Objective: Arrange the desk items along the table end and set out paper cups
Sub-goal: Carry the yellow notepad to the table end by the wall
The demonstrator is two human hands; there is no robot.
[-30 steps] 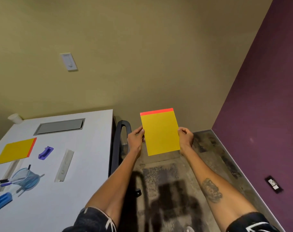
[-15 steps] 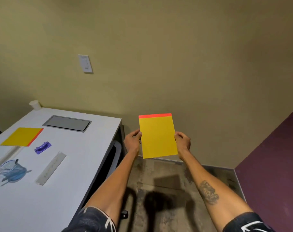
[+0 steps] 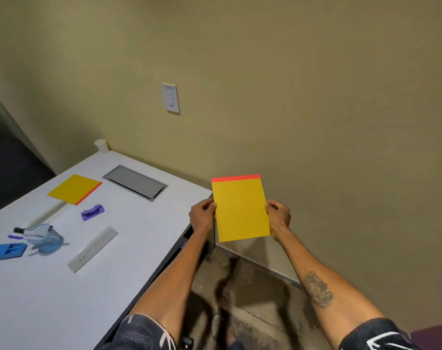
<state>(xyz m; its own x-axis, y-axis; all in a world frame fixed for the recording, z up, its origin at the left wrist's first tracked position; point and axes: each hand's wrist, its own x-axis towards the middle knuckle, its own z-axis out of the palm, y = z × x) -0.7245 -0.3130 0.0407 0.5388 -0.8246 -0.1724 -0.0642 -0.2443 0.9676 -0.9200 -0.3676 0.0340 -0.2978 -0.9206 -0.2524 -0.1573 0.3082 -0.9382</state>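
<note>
I hold a yellow notepad with a red top strip (image 3: 240, 208) upright in the air, just off the white table's (image 3: 63, 299) right corner. My left hand (image 3: 202, 215) pinches its left edge and my right hand (image 3: 278, 215) pinches its right edge. On the table lie a second yellow notepad (image 3: 73, 189), a purple stapler-like item (image 3: 93, 212), a clear ruler (image 3: 93, 248), a blue cup of pens tipped on its side (image 3: 44, 238) and a blue holder (image 3: 6, 251). A white paper cup (image 3: 101, 145) stands at the table's far corner.
A grey cable hatch (image 3: 135, 182) is set into the tabletop near the wall. A light switch (image 3: 170, 98) is on the beige wall. A dark chair part shows under the table's right edge (image 3: 183, 242). Patterned floor lies below my arms.
The view has swung left and the table now fills more of the frame. The notepad stays held between both hands and sits closer to the table's corner.
</note>
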